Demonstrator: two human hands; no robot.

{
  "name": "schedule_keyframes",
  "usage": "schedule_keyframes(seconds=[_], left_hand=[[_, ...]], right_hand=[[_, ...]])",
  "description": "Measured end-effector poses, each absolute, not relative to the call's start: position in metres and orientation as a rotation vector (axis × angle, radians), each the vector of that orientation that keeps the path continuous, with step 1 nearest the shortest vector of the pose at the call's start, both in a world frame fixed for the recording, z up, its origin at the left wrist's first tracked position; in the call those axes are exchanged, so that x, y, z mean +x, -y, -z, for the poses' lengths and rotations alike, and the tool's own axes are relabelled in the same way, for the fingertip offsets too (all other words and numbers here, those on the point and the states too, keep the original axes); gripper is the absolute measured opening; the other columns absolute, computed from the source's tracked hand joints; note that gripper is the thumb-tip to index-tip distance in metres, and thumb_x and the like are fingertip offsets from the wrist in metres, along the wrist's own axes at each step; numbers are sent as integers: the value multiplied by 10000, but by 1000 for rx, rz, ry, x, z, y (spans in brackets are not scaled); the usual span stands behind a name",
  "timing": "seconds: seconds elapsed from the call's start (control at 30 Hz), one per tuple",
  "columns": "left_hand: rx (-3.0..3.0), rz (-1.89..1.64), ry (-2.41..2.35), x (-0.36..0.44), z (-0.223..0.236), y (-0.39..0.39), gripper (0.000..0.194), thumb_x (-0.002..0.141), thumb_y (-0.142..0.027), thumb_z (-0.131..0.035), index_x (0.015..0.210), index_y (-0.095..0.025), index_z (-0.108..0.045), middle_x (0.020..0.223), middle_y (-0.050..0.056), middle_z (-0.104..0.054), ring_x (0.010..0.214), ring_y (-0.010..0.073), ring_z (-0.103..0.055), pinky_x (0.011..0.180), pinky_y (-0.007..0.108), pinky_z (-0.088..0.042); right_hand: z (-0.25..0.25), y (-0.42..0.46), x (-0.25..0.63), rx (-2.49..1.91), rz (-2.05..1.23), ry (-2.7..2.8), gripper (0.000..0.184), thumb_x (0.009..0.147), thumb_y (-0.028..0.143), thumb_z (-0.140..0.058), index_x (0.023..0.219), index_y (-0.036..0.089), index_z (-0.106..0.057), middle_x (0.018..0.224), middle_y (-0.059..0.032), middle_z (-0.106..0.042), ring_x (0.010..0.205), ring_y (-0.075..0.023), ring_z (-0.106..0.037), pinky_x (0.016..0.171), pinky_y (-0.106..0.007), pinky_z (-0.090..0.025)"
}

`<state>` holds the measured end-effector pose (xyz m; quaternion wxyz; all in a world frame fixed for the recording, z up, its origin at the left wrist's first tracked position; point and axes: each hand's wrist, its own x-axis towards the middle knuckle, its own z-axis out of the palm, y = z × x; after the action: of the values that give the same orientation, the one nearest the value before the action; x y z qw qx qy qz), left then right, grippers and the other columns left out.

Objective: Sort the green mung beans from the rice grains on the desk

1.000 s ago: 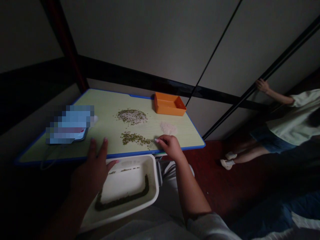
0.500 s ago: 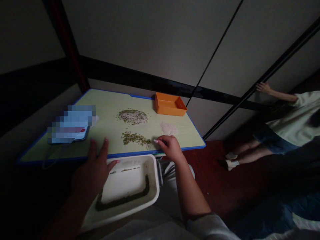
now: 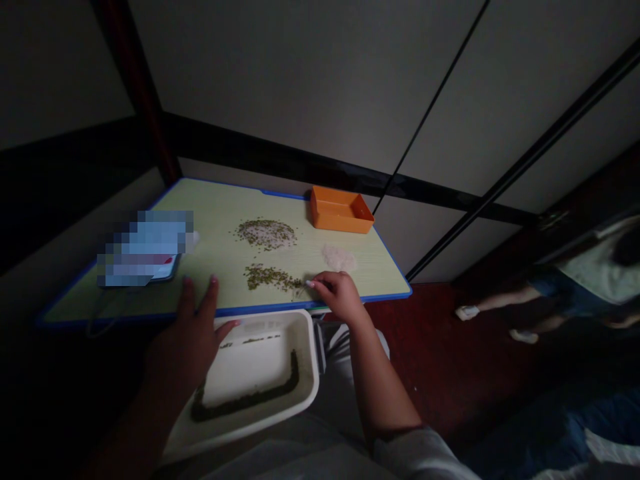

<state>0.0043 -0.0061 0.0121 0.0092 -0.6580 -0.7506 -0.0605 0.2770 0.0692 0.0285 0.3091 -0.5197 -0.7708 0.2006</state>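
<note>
Green grains [image 3: 270,277] lie in a loose patch by the near edge of the bench [image 3: 215,200], and a small pale pile [image 3: 338,257] sits on its own near the orange bin [image 3: 344,222]. Looks like the separating is only partway: the bigger heap [image 3: 267,234] behind is a mix of green and pale, so probably that's what's left. White tray [image 3: 245,373] by the bench edge has a dark greenish band [image 3: 250,399] inside (no clue what exactly). Right hand [image 3: 341,293] has its grip pinched at the patch's end; can't tell if it's holding anything. Left hand [image 3: 187,340] has a loose grip, fingers spread, thumb over the tray.
</note>
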Motion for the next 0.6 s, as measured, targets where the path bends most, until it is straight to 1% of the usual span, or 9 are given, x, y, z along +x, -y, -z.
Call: schedule_keyframes(seconds=[0.17,0.4,0.5,0.6], left_hand=[[-2051,182,2349,4,-11,6,761,1098,-553,-326,1729,-135,-244,1799,304,-178,1150,454,-763,828,584,-678],[-2044,192,2386,5,-12,4,765,1094,-544,-389,1725,-139,-239,1801,306,-159,1235,496,-720,843,625,-666],[-2065,187,2390,4,-12,3,765,1098,-543,-374,1727,-133,-229,1802,305,-150,1218,490,-729,838,610,-667],[-2072,161,2400,4,-12,3,752,1101,-526,-370,1729,-137,-226,1804,298,-143,1193,478,-742,832,593,-671]], right_hand=[[-26,-72,281,-1403,-569,1957,212,997,308,-713,900,170,-842,706,-29,-753,629,-144,-612,649,-240,-405],[-26,-75,270,-1327,-566,2049,176,987,282,-743,894,167,-838,695,-18,-745,628,-130,-601,712,-243,-418],[-27,-74,272,-1292,-585,2057,191,990,298,-741,884,171,-835,678,-10,-733,614,-130,-592,697,-241,-418],[-27,-73,277,-1346,-520,2004,204,990,313,-741,862,182,-831,685,-19,-747,604,-135,-593,700,-249,-426]])
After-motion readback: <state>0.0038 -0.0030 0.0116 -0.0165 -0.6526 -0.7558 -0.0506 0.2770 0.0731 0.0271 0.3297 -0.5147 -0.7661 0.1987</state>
